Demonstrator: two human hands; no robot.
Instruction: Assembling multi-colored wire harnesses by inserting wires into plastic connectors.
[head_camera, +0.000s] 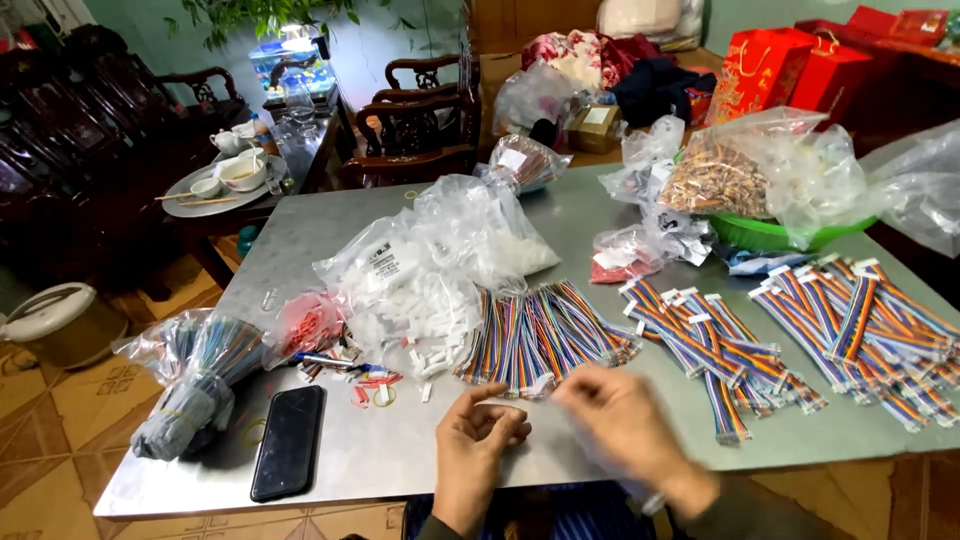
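My left hand (477, 444) hovers over the near edge of the grey table (400, 460), fingers curled with thumb and forefinger pinched; anything between them is too small to see. My right hand (630, 430) is blurred with motion beside it, fingers reaching toward the left hand and toward a spread bundle of rainbow ribbon cables (545, 335). Whether the right hand holds a cable I cannot tell. Small white plastic connectors (425, 325) lie loose and in clear bags just left of that bundle.
A black phone (288, 442) lies at the near left by a bagged cable bundle (205, 375). More rainbow cables with white ends (800, 330) cover the right side. Clear bags (480, 235) and a green basin (770, 235) stand further back. Dark wooden chairs (415, 125) stand behind.
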